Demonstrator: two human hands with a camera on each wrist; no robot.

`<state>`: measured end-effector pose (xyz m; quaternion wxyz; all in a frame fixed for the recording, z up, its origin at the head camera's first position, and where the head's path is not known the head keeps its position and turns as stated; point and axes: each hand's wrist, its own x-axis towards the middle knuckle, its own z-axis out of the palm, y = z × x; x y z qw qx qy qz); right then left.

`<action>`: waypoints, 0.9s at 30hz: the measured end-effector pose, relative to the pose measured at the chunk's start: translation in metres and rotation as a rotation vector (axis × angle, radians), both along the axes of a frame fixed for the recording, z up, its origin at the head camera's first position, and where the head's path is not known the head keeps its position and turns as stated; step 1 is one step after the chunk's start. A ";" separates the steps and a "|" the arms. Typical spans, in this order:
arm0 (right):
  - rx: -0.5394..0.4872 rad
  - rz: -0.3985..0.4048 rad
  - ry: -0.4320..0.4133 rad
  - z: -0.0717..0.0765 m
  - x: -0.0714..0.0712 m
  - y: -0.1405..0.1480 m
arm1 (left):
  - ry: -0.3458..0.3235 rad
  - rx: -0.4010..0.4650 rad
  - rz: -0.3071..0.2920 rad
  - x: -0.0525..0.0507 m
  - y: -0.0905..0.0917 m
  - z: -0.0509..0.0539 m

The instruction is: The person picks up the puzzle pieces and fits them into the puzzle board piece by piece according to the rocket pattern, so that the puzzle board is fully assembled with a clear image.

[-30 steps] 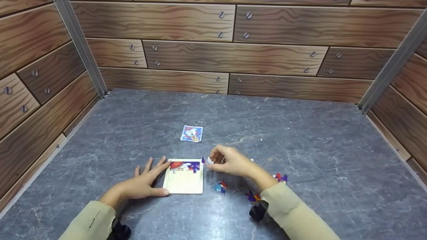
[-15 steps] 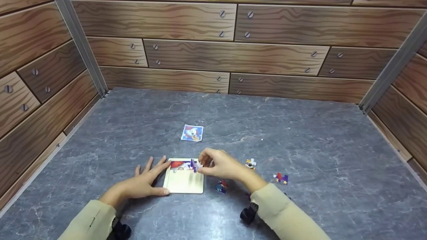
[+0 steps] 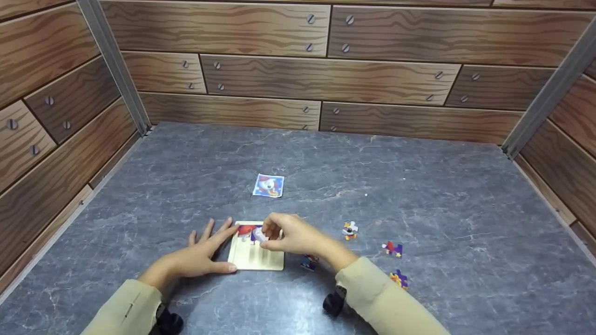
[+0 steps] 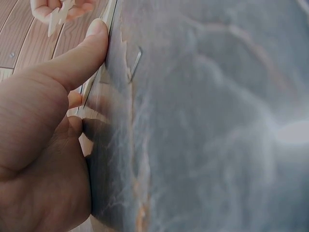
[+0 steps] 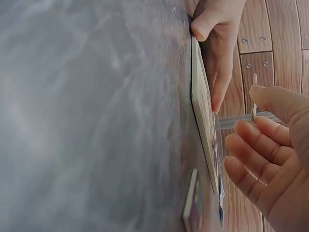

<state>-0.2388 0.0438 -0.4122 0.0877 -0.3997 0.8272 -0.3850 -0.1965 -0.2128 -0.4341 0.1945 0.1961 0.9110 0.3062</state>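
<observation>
Head: left hand [image 3: 202, 255] is touching the board [image 3: 255, 259] along its left edge, fingers spread; right hand [image 3: 295, 236] is pinching a piece [image 3: 259, 233] just over it. Card [image 3: 268, 185] is lying beyond, loose pieces [image 3: 350, 231] right. Left wrist: left hand's thumb is touching board. Right wrist: I'm seeing the piece edge-on between thumb and fingertips, clear of board.

Fixed positions on the wearer: head and both wrists.
Head: above and farthest off, facing forward and down over the surface [image 3: 447, 209], the left hand [image 3: 199, 256], the right hand [image 3: 294, 235] and the plank-patterned walls [image 3: 326, 77]. Wrists: close and low, pictures turned sideways; both share the two hands and an edge of the board [image 5: 203, 108].
</observation>
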 end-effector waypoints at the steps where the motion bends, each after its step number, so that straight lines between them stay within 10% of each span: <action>1: -0.004 0.007 0.002 0.000 0.000 -0.002 | 0.002 0.001 -0.001 0.000 0.000 0.000; 27: 0.075 0.016 -0.006 -0.010 -0.001 -0.027 | 0.008 0.006 -0.012 0.001 -0.002 -0.003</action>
